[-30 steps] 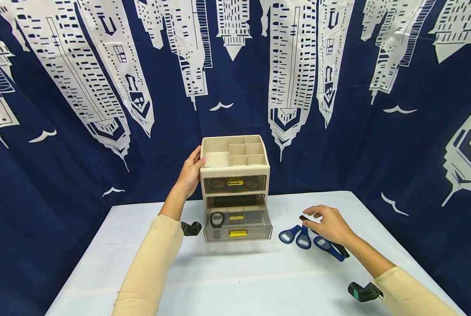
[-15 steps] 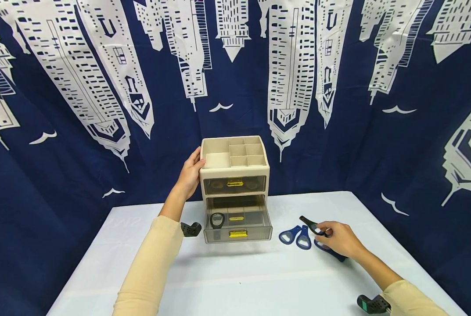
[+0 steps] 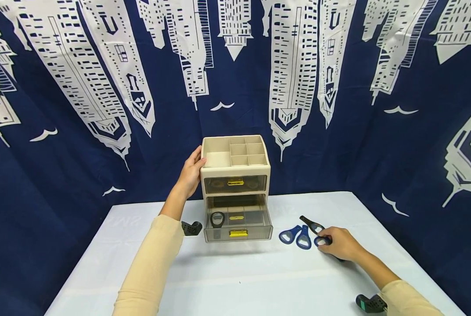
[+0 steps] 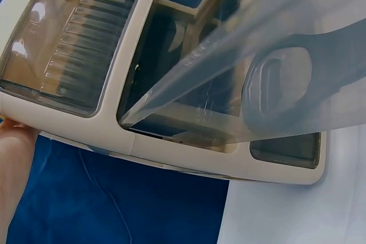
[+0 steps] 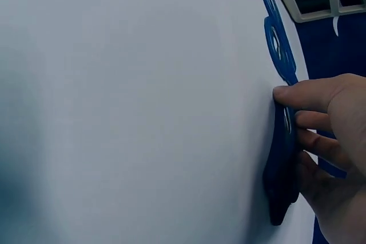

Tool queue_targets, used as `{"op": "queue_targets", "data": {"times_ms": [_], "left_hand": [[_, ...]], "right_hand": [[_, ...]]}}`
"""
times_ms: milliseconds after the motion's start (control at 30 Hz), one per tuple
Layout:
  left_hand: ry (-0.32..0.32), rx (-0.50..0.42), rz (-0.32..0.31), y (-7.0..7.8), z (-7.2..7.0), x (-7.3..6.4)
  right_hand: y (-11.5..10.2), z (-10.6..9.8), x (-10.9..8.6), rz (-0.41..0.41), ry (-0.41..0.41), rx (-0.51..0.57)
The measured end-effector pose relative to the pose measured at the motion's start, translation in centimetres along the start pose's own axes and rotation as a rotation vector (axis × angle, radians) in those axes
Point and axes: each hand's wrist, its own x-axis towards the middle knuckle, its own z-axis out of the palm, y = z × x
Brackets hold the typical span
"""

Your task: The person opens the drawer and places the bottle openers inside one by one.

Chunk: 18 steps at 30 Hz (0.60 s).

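Observation:
In the head view, my left hand (image 3: 189, 175) holds the left side of a cream drawer organizer (image 3: 235, 169), thumb at its top rim. The organizer's lower clear drawer (image 3: 239, 233) is pulled out, with a black bottle opener (image 3: 217, 219) inside. On the table at right, my right hand (image 3: 338, 242) pinches the loop end of a blue bottle opener (image 5: 280, 147) between thumb and fingers; its handle is largely hidden by the hand in the head view. Two more blue bottle openers (image 3: 303, 239) lie just left of the hand, and a black bottle opener (image 3: 309, 221) lies behind it.
The organizer's upper drawer (image 3: 235, 184) is closed, and its top has several open compartments (image 3: 247, 151). A dark blue curtain (image 3: 235, 120) with white building prints hangs behind the white table (image 3: 235, 272).
My right hand has moved from above the black bottle opener toward the near right and now pinches a blue one. The left hand and the organizer stay in place.

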Motion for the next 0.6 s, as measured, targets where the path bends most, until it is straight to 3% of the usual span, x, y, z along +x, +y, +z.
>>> {"op": "queue_targets", "data": {"times_ms": [600], "left_hand": [[0.004, 0.001, 0.000, 0.1, 0.0, 0.0]], "right_hand": [[-1.0, -1.7, 1.4, -0.030, -0.044, 0.040]]}}
